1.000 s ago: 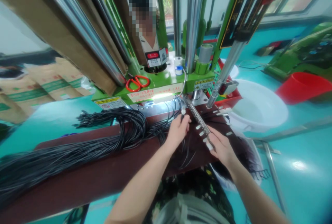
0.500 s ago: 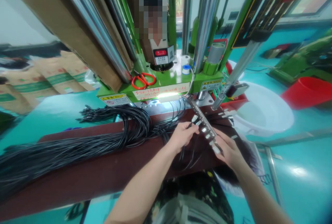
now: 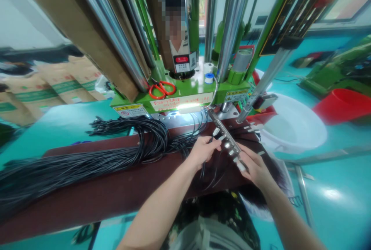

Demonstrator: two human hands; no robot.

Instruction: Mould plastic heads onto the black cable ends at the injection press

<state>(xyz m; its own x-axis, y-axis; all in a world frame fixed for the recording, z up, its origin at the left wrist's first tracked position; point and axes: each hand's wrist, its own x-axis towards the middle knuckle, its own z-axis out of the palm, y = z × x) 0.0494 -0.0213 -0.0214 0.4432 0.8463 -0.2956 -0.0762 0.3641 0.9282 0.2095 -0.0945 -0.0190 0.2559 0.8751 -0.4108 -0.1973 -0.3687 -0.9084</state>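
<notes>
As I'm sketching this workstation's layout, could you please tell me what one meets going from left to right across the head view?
Printed paper sacks, red-handled scissors, left hand, metal bar, right hand, white plastic tub, red bucket.

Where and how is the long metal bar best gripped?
Probably by its near end, from the right, where the right hand has it: the metal bar is slim and slants away toward the green machine, and pale pieces jut from its left side, leaving the right edge freer.
</notes>
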